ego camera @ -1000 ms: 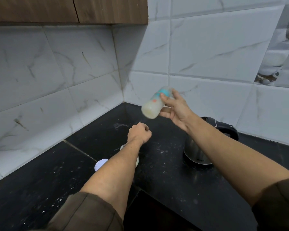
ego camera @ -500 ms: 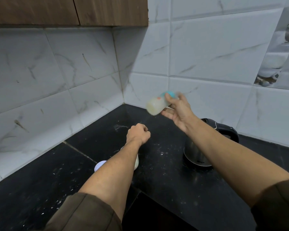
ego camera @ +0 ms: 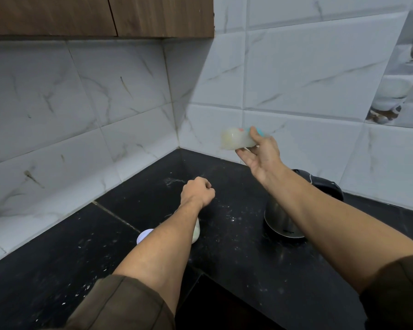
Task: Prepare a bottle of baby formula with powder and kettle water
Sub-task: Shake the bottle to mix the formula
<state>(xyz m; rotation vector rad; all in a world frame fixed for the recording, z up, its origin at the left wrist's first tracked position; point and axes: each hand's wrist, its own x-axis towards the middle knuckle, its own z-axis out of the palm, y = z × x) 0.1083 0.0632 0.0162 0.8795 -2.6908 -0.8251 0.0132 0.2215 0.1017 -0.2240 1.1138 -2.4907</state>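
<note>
Bottle [ego camera: 236,140] sideways, pinched in right hand [ego camera: 260,156]

Head view: the bottle was up in the air over the back of the black counter [ego camera: 236,258], near the tiled corner. It lay about level, base to the left, teal end in my right hand. Thumb sat on top, fingers curled under, gripping it. Bottle was blurred, milky inside. My left hand [ego camera: 197,191] was lower, above the counter, fingers curled into a fist, nothing seen in it. Steel kettle [ego camera: 281,222] stood on the counter under my right forearm. White lid [ego camera: 145,234] and pale container [ego camera: 196,231] sat partly hidden beneath my left forearm.
</note>
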